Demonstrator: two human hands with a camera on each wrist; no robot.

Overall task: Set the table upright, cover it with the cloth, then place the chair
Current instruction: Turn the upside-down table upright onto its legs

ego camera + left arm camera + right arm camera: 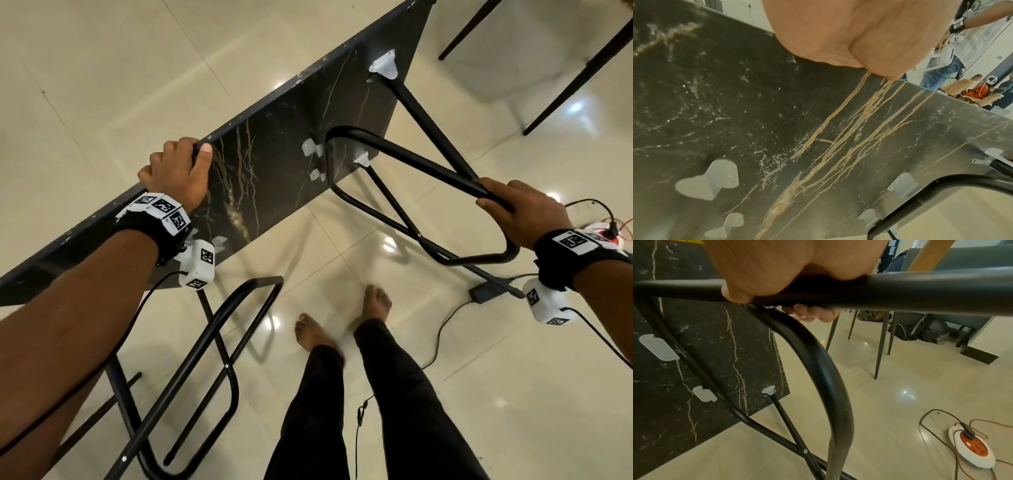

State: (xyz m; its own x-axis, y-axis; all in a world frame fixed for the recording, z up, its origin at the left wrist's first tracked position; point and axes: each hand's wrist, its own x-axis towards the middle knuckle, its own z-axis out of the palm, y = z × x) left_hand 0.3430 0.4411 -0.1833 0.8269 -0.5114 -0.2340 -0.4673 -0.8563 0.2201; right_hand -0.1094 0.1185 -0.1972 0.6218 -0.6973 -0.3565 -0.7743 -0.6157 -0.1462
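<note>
The step in hand looks to be the first: getting the desk (274, 144) upright. It stands tilted on its side, underside toward the person, legs sticking out over the tiled floor (445, 342). The right hand (524, 212) has its grip curled round the black tube of the looped leg frame (411, 150); the left hand (178, 171) clamps the slab's upper edge, thumb on the underside. Next, I judge, both must swing the legs down to the floor, keeping them off the bare feet just below. The slab is dark marble-look with ochre and white veins, smooth; pale metal brackets (715, 178) fix the round, matte tubing. Beyond the right grip stand a chair's (534, 51) thin dark legs. No cloth is in view.
</note>
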